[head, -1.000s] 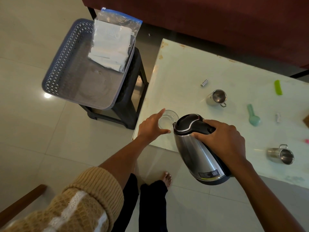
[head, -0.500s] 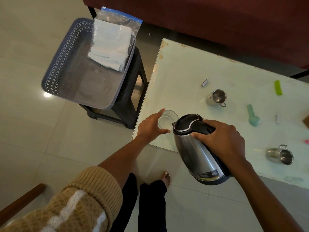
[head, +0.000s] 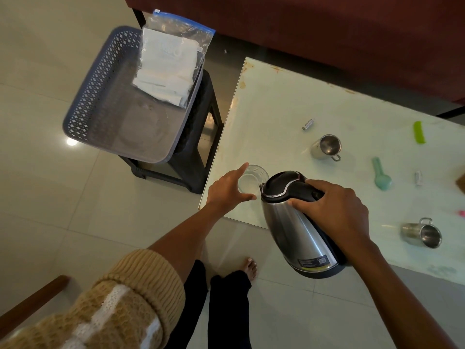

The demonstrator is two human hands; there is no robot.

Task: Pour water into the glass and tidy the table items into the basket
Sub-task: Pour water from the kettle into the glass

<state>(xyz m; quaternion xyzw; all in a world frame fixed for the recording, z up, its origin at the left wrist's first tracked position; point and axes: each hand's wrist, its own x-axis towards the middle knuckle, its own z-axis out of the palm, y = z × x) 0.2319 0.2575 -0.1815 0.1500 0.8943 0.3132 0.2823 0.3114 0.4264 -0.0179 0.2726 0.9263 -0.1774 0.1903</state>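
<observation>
Left hand (head: 227,190): arm extended forward from a knitted sleeve (head: 141,293) pushed up the forearm, fingers (head: 242,170) and thumb spread in a curve around a glass (head: 253,178). Right hand (head: 334,207): arm bare, reaching forward, fingers wrapped closed over the black handle of a kettle (head: 297,227), which is tilted spout-first toward the left hand.

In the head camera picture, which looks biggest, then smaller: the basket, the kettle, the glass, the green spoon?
1. basket
2. kettle, though it is nearer the camera
3. glass, partly hidden
4. green spoon; close to the glass, unsure
</observation>
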